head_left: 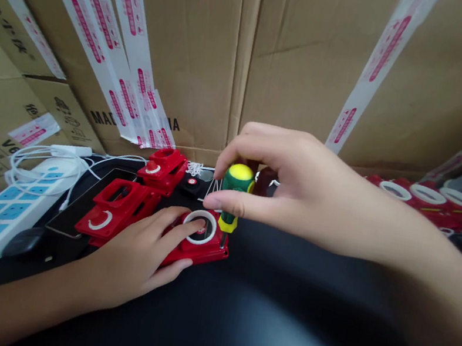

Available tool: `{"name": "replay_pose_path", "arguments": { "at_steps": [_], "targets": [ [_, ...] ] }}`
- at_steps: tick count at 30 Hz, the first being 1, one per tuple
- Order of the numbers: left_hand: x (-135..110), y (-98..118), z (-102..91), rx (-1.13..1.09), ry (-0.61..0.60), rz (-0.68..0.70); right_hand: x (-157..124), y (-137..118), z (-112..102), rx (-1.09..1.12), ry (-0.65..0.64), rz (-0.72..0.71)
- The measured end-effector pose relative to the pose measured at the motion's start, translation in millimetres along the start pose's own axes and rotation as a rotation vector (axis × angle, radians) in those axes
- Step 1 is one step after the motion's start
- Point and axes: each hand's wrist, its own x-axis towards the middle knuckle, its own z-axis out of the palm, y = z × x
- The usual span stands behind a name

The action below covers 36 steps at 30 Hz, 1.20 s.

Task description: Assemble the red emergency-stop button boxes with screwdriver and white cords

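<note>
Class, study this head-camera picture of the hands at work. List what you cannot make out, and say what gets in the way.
All in the head view:
- Screwdriver: handle partly wrapped by the right hand; where its tip meets the red part is too small to tell.
- Red part: left side covered by the left hand.
- Row of red pieces, far right: blurred, lower edge behind the right arm.
- Power strip: label print too small.

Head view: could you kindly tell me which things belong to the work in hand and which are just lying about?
In use: right hand gripping the screwdriver, held upright; left hand pressing the red housing with white ring.
Lying about: spare red housings, power strip, white cable, red parts at right, cardboard boxes.
</note>
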Motion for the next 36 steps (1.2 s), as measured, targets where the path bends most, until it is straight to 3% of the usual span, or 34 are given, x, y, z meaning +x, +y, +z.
{"name": "replay_pose_path", "arguments": {
  "at_steps": [6,9,14,17,22,25,36],
  "targets": [
    [2,1,-3.0,0.001,-0.012,0.011,-3,-4,-7,0.153,-0.026,0.076],
    [3,1,-3.4,-0.001,-0.023,-0.008,-3,1,-14,0.313,-0.129,0.079],
    [3,1,-2.5,-0.004,-0.028,-0.009,-1,18,-16,0.562,-0.353,-0.105],
    [3,1,-2.1,0.001,-0.019,-0.008,1,21,-9,0.463,-0.308,-0.163],
    [1,0,-1.4,0.024,-0.025,-0.001,0,6,5,-0.085,-0.022,-0.134],
    [1,-1,-1.6,0.034,-0.014,0.006,-1,-3,10,-0.319,0.043,-0.077],
    [1,0,-2.0,0.027,-0.013,0.006,-4,1,-4,-0.024,-0.114,-0.242]
  ]
}}
